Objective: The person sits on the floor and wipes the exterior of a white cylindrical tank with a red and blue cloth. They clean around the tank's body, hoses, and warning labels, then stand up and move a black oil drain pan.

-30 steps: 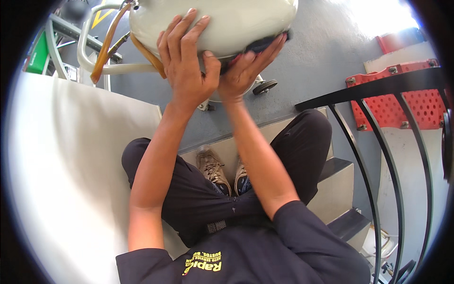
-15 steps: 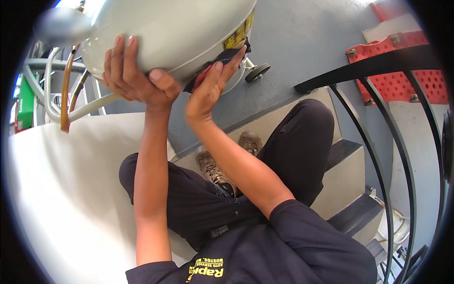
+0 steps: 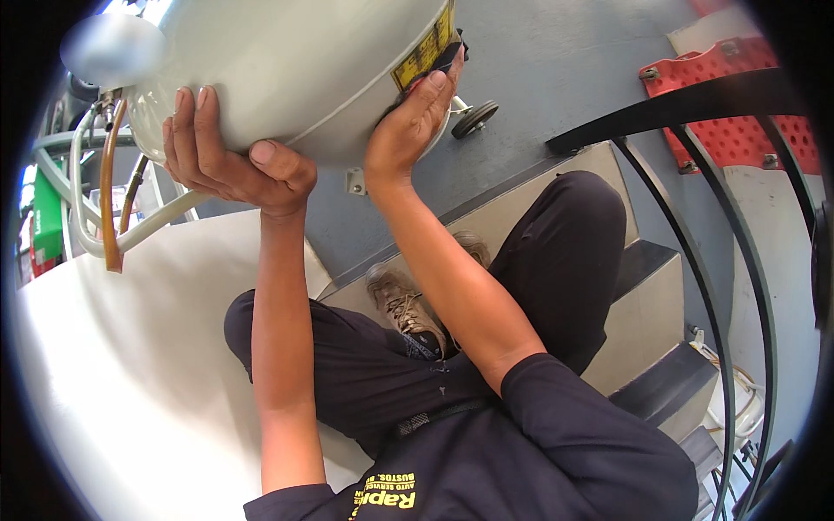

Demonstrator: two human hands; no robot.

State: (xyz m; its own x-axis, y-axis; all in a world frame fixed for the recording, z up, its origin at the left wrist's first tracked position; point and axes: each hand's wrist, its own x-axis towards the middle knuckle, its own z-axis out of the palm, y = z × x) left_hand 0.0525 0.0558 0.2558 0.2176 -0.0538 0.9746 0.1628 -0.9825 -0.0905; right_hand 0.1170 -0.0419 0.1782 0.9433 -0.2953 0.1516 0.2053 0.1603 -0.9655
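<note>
A large cream metal tank (image 3: 287,78) with a rounded body, a seam line and a yellow-and-black label (image 3: 424,50) fills the top of the view. My left hand (image 3: 230,161) cups the tank's near side, fingers curved over the surface and thumb set apart. Against the right end, below the label, my right hand (image 3: 408,130) presses a dark cloth (image 3: 447,59) with a bit of red in it. Much of the cloth is hidden under my palm and fingers. A small metal bracket (image 3: 354,181) shows beneath the tank, between my wrists.
Pale steps with dark edges (image 3: 665,382) descend at right beside a black curved railing (image 3: 660,117). Beyond it lies a red perforated panel (image 3: 738,104). A small black wheel (image 3: 475,120) stands past the tank. Brown hose (image 3: 108,200) and pale tubing (image 3: 165,213) are at left, above a white surface (image 3: 130,347).
My right hand has slid with the cloth up along the tank's right end. The tank and my left hand sit slightly farther left in view, and the bracket below now shows.
</note>
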